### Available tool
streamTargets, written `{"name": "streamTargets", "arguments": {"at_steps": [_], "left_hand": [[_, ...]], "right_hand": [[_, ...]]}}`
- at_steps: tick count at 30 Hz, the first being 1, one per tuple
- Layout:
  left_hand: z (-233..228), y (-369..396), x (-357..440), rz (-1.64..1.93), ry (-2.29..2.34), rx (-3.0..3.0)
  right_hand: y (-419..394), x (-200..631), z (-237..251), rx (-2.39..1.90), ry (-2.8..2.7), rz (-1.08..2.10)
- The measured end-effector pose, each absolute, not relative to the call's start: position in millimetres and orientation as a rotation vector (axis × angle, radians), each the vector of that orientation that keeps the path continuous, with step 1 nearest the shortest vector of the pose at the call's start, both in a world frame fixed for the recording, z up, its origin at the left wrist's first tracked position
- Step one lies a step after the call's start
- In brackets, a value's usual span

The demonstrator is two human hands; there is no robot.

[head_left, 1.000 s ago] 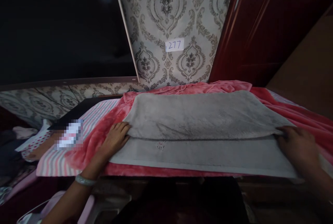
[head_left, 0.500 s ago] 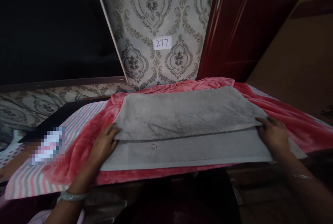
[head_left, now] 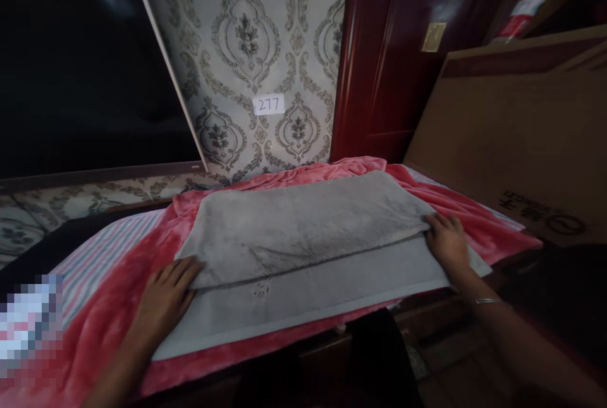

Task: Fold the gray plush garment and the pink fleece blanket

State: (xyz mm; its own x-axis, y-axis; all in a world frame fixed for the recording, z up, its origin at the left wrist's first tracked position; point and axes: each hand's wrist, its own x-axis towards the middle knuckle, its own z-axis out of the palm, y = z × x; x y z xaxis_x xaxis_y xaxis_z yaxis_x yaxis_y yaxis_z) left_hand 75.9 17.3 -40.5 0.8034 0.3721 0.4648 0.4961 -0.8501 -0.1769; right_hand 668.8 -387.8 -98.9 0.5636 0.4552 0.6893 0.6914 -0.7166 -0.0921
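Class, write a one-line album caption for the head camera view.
Left hand and right hand rest on a folded grey towel over a pink blanket.

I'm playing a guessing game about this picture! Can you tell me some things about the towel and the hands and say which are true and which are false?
1. The grey towel lies on a pink blanket. True.
2. The left hand holds a cup. False: it rests on the towel's left end.
3. The right hand touches the towel's right end. True.
4. The towel is rolled up. False: it is folded flat.
5. The paper label says 500. False: 277.
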Motion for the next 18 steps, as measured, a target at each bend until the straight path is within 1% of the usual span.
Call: {"name": "streamTargets", "arguments": {"at_steps": [3, 8, 13, 18], "left_hand": [[-42, 17, 86, -0.651, -0.525, -2.708], [-34, 20, 110, -0.662, -0.442, -2.8], [-18, 21, 121, -0.666, -0.529, -2.824], [-3, 12, 126, -0.806, -0.633, -2.701]], "right_hand": [[-384, 666, -95, -2.356, -1.098, -0.972], [-380, 667, -89, -2.22, -1.34, -0.892], [-383, 651, -85, -2.271, -1.153, -0.889], [-383, 634, -79, -2.378, -0.888, -0.742]]}}
